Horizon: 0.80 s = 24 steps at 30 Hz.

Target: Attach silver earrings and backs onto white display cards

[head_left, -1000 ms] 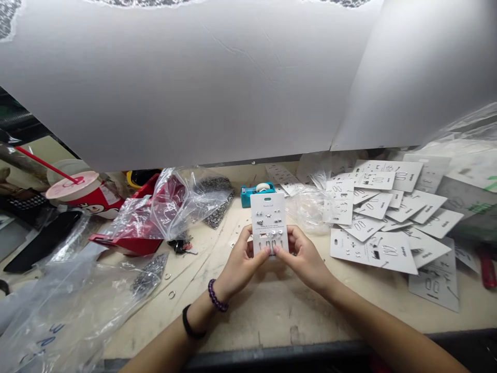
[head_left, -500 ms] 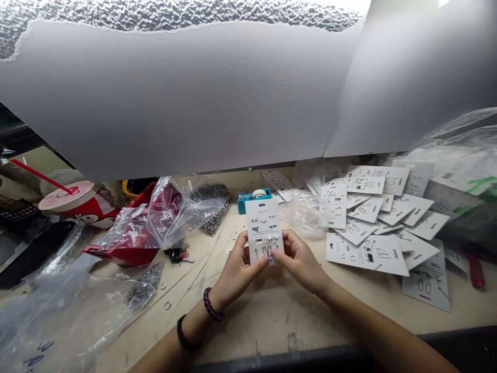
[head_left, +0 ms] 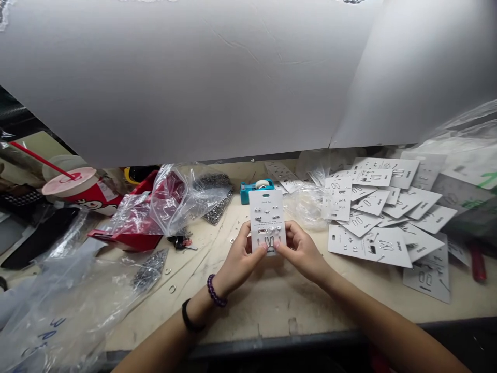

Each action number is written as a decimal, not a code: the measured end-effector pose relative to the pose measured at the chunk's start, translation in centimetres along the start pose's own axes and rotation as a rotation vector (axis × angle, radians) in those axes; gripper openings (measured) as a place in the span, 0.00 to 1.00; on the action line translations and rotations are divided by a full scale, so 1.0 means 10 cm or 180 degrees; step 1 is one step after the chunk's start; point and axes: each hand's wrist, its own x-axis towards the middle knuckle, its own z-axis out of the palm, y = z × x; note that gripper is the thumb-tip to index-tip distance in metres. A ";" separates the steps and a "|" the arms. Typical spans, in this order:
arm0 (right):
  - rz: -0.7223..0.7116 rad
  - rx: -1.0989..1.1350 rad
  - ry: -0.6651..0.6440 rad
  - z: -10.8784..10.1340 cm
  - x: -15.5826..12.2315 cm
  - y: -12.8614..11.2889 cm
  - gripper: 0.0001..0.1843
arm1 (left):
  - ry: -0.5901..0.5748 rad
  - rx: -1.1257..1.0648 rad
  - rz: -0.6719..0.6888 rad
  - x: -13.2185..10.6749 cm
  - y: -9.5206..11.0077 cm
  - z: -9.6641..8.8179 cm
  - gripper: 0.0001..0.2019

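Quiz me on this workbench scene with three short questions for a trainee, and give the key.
1. Which hand wears the purple beaded bracelet: the left hand or the right hand?
2. True or false: the earring card is lying flat on the bench.
3. Fill in the blank: the straw in the lidded cup is ___.

Key: 1. Left. 2. False, both hands are holding it up. 3. Red.
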 end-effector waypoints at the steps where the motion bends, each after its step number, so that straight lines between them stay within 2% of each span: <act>1: 0.0009 -0.0007 0.0002 0.01 0.00 0.00 0.14 | 0.0009 0.0017 0.0019 0.00 0.01 0.00 0.21; 24: 0.0043 -0.0118 0.0071 0.02 -0.02 0.02 0.14 | -0.0061 0.0144 -0.0021 0.01 -0.01 0.01 0.21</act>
